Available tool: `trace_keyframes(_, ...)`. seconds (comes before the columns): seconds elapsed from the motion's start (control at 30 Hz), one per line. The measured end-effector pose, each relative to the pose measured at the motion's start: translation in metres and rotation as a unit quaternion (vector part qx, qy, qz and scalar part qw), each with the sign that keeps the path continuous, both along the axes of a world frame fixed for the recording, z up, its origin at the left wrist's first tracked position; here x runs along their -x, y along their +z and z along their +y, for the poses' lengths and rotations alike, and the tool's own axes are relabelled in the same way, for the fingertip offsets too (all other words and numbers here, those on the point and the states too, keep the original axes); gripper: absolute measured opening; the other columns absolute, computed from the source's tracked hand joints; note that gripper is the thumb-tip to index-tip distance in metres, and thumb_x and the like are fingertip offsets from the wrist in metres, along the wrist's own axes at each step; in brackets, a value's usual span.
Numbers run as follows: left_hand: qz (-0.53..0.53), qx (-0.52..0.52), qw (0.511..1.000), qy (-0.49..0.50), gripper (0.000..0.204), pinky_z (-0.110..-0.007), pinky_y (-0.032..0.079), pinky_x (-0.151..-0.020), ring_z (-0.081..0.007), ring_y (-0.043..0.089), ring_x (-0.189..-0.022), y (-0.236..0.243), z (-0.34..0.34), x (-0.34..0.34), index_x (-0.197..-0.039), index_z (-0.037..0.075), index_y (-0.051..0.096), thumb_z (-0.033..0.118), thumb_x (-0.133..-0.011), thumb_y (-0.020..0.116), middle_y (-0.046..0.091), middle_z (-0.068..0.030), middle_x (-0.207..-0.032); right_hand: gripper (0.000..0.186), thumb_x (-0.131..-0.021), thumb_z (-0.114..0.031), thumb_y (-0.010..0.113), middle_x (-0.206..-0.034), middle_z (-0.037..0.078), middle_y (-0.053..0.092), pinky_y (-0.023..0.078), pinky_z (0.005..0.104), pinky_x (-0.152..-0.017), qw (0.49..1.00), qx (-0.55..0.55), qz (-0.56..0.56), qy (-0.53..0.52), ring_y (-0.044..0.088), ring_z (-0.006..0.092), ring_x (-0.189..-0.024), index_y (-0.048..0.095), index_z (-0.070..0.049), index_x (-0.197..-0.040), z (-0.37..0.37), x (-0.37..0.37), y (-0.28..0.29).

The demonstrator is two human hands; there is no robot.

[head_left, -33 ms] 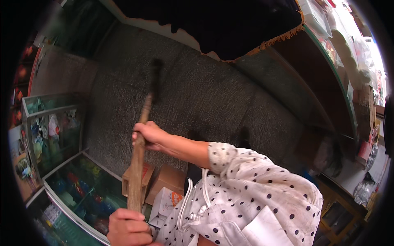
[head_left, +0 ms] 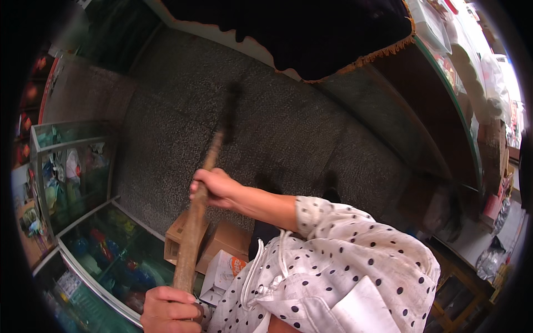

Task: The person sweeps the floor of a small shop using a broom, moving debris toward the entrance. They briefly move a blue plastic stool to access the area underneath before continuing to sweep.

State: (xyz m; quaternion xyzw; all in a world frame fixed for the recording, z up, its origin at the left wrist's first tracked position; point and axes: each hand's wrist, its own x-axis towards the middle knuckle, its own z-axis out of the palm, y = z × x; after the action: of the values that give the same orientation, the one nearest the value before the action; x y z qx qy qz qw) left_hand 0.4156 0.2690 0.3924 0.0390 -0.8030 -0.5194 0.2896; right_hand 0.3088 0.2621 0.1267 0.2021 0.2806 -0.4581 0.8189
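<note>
Head view: both your hands are closed around a long wooden handle [head_left: 191,238], which slants across the left half of the picture, from the lower edge up over the dark, rough floor [head_left: 161,116]. Your left hand [head_left: 171,311] wraps its lower end; your right hand [head_left: 215,187] grips it farther up, thumb and fingers folded round the wood. Beyond that grip the handle runs into a dark end [head_left: 229,108], too blurred to tell its kind, and you cannot tell whether it touches the floor. Just to the right of the handle, near your left hand, stand a brown cardboard box [head_left: 222,244] and a white box [head_left: 218,276] with an orange mark. To your left is a glass case [head_left: 97,291] with a pale metal rim.
</note>
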Motion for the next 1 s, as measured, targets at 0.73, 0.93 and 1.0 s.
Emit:
trace_keyframes(0.73,-0.178,0.082,0.977,0.089,0.018,-0.036,0.042,-0.069,-0.0222,0.049,-0.063,-0.113,-0.028,-0.069,-0.08,0.008,0.063,0.009,-0.062,0.065,0.04,-0.0015,-0.063,0.019,-0.091,-0.012,0.042,-0.058,0.006,0.048,0.052,0.0368,-0.053,0.985,-0.002,-0.104,0.14,0.053,0.021,-0.054,0.045,-0.006,-0.074,-0.125,-0.119,-0.131)
trace_keyframes(0.93,0.051,-0.076,0.987,0.131,0.006,-0.03,0.043,-0.058,-0.0161,0.05,-0.05,-0.043,0.003,-0.155,-0.077,0.003,0.071,0.004,-0.072,0.067,0.052,0.0004,-0.054,0.011,-0.086,-0.009,0.045,-0.067,0.008,0.049,0.052,0.0378,-0.066,0.987,-0.075,0.017,0.139,0.055,0.024,-0.067,0.045,-0.004,-0.076,-0.009,-0.12,-0.035)
trace_keyframes(1.0,0.081,-0.146,0.973,0.161,0.005,-0.03,0.043,-0.055,-0.0158,0.05,-0.048,-0.043,0.009,-0.17,-0.076,0.002,0.071,0.005,-0.073,0.07,0.053,-0.0008,-0.053,0.011,-0.083,-0.009,0.044,-0.068,0.007,0.047,0.051,0.04,-0.071,0.973,-0.169,-0.027,0.156,0.052,0.0244,-0.069,0.043,-0.006,-0.073,0.026,-0.135,-0.046)
